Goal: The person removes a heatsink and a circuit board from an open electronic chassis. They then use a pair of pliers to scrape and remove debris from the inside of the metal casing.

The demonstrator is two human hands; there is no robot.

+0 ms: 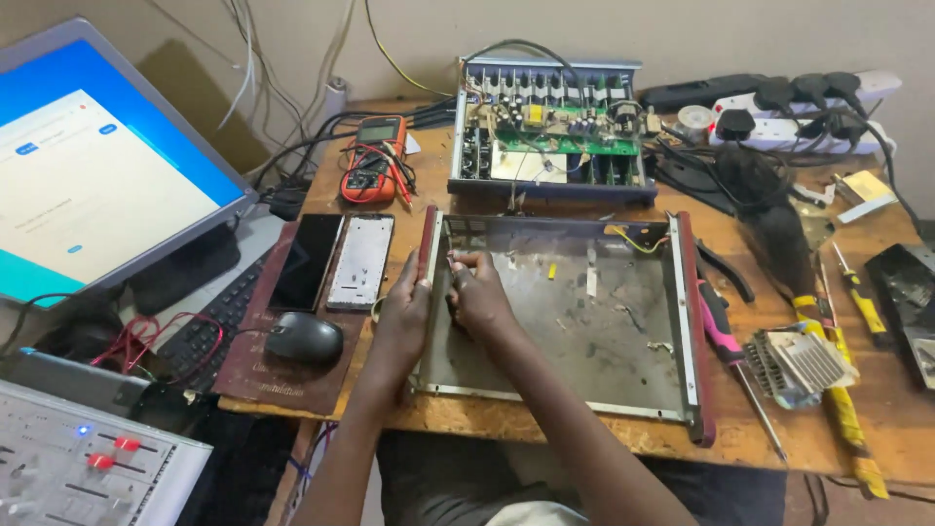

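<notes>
On desk, both hands (443, 292) grip grey chassis (575, 321).

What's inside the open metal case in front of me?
Inside the metal case: bare scuffed floor, a yellow wire at the back. Left hand and right hand cover the left corner.

Dull scuffed metal chassis tray (584, 331), worn wooden table (799, 429)

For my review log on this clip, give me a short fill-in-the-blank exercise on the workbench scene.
1. Both hands, left hand and right hand, work at the ____ wall of the empty metal chassis tray.
2. The orange multimeter lies behind two ____.
3. The computer mouse is ____ in colour.

Missing words: left; phones; black
</notes>
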